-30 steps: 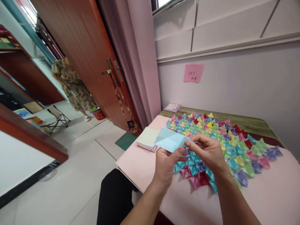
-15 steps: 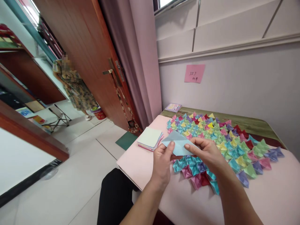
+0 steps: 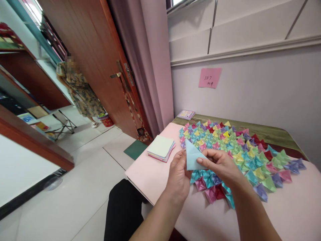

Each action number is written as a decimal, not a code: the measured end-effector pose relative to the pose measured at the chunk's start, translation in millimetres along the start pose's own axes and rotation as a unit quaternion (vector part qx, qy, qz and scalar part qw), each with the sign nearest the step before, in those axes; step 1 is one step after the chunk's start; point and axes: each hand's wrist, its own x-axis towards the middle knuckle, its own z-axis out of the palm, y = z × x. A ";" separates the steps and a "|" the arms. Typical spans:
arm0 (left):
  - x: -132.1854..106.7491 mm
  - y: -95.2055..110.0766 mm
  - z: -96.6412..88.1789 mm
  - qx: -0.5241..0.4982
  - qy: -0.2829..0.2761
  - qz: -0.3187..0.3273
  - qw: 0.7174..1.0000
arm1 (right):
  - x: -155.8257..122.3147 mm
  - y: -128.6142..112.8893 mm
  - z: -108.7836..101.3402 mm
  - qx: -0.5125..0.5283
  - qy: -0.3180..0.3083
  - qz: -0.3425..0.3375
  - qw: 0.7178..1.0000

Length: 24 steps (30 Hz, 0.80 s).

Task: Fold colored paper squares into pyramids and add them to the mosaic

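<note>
A light blue sheet of origami paper (image 3: 193,156), folded to a triangle, is held up over the table between both hands. My left hand (image 3: 179,167) pinches its left edge, with the fingers partly hidden behind it. On the right side my right hand (image 3: 219,164) grips it, thumb on the front face and fingers behind. Beyond and below the hands spread rows of folded paper pieces (image 3: 254,162) in blue, green, yellow, pink, red and purple. To the left of the hands lies a stack of square paper (image 3: 161,147), pale green on top.
The table has a pink cover (image 3: 142,169) and a green wood-look strip (image 3: 268,130) along the wall. A small pack of cards (image 3: 186,114) sits at the back corner. A pink note (image 3: 210,78) hangs on the wall. Leftward are a wooden door (image 3: 100,57) and a standing person (image 3: 81,90).
The blue paper has gone from a wider folded shape to a smaller triangle with its point up. My left hand has shifted slightly right, and its thumb has left the front face.
</note>
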 end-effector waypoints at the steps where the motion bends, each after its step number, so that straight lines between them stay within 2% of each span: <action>1: -0.5 -0.5 -0.8 0.024 0.003 0.021 0.999 | 0.1 0.6 0.1 -0.022 0.015 -0.008 1.000; 6: -4.3 1.7 -4.9 0.162 -0.043 0.074 0.983 | -0.3 3.3 -1.4 -0.121 0.089 -0.042 0.988; 9: -4.5 2.5 -7.4 0.203 -0.055 0.078 0.974 | 0.4 6.2 -1.5 -0.133 0.088 -0.044 0.986; 13: -2.6 3.3 -11.7 0.260 -0.042 0.089 0.961 | 3.8 12.9 -2.2 -0.095 0.081 -0.024 0.992; 19: -4.4 3.3 -14.3 0.344 -0.096 0.087 0.930 | 5.2 10.4 -1.8 0.008 0.023 0.008 1.000; 24: -7.3 3.9 -9.9 0.357 -0.087 0.045 0.929 | 4.2 3.6 -1.8 0.049 0.066 0.026 0.996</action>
